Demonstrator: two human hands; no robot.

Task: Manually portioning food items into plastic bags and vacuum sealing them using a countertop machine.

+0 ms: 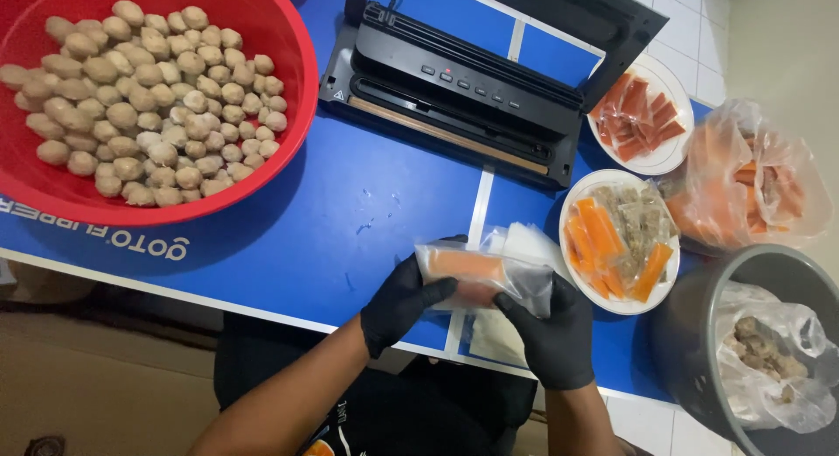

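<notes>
Both my hands wear black gloves and hold a clear plastic pouch with orange sticks inside, just above the blue table's near edge. My left hand grips the pouch's left end. My right hand holds its right end from below. Under the pouch lies a small stack of empty clear bags. A black vacuum sealer with its lid raised stands beyond the pouch.
A big red basin of pale meatballs fills the far left. To the right are a white plate of orange sticks and brown pieces, another plate holding a sealed pouch, an orange-filled plastic bag and a dark pot lined with a bag.
</notes>
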